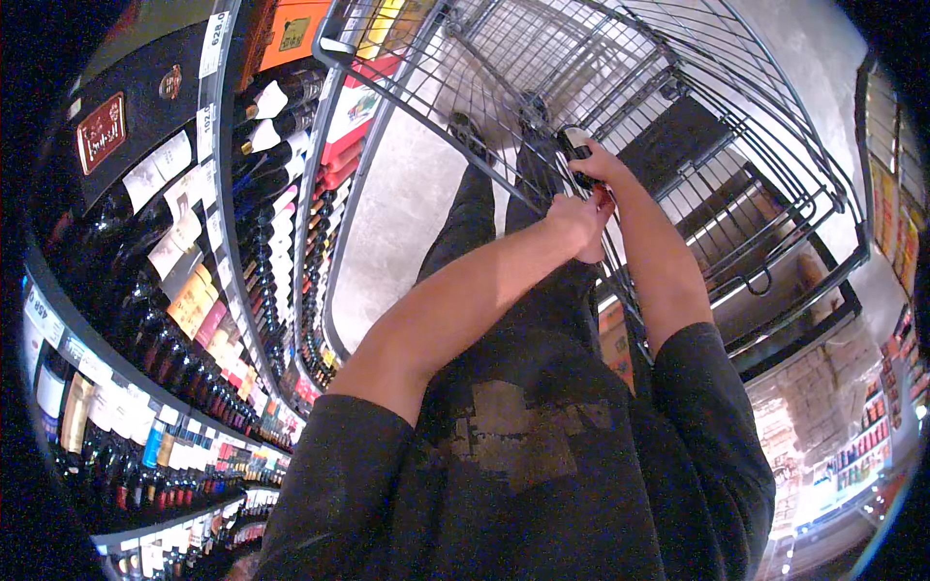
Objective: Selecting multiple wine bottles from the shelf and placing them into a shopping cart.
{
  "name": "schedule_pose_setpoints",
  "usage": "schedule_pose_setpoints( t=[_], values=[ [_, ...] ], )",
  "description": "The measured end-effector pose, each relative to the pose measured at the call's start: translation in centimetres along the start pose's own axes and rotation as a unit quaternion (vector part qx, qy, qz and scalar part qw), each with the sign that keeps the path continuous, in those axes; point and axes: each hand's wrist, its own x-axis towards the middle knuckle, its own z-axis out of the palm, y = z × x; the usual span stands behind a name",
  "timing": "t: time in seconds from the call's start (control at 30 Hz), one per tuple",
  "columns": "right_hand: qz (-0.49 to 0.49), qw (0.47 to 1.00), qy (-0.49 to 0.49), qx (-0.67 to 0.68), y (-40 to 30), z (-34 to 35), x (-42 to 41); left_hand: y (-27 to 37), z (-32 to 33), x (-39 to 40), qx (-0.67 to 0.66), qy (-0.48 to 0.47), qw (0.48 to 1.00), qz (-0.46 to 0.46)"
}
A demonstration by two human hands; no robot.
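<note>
My right hand (603, 163) is closed around a small dark object with a pale patch (579, 140), possibly a bottle, over the near side of a wire shopping cart (596, 65). Just below it is my left hand (579, 221), its fingers bent and close to the lower end of that object. Whether the left fingers grip anything is hidden. A dark flat panel (661, 138) lies on the cart's wires, right of my right hand.
Shelves with price tags (214, 43) curve along the left, holding rows of wine bottles (174, 240) and an orange box (294, 33). My shoes (468, 134) stand on the pale floor (396, 225) beside the cart. Lit shelves with goods (861, 454) stand at the lower right.
</note>
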Motion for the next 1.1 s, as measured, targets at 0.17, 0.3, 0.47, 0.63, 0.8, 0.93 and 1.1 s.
schedule_pose_setpoints(
  t=[0.17,0.3,0.47,0.63,0.8,0.93,1.1],
  values=[
    [0.029,0.996,0.036,-0.07,-0.9,0.2,-1.4,-0.7,-1.0,-0.3,0.025,-0.049,0.998,0.025],
    [0.05,0.988,0.072,-0.13,-1.7,0.3,-1.8,-0.6,-2.4,0.0,0.017,-0.133,0.991,-0.019],
    [0.033,0.993,0.05,-0.098,-1.0,-0.4,-1.7,-0.2,-2.7,0.0,0.043,-0.15,0.988,-0.006],
    [0.029,0.997,0.044,-0.055,-1.2,-0.6,-2.2,0.3,-3.5,-0.5,0.053,-0.172,0.983,-0.027],
    [-0.065,0.997,0.037,-0.032,0.2,-3.1,-3.1,-0.3,-4.2,-3.8,0.05,-0.067,0.996,0.029],
    [-0.004,0.994,0.093,0.063,2.2,-6.0,-5.2,-2.0,-4.9,-8.2,0.089,0.038,0.992,0.076],
    [-0.052,0.969,0.228,0.082,3.2,-8.6,-11.1,-3.2,-5.6,-11.6,0.085,0.16,0.975,0.126]
  ],
)
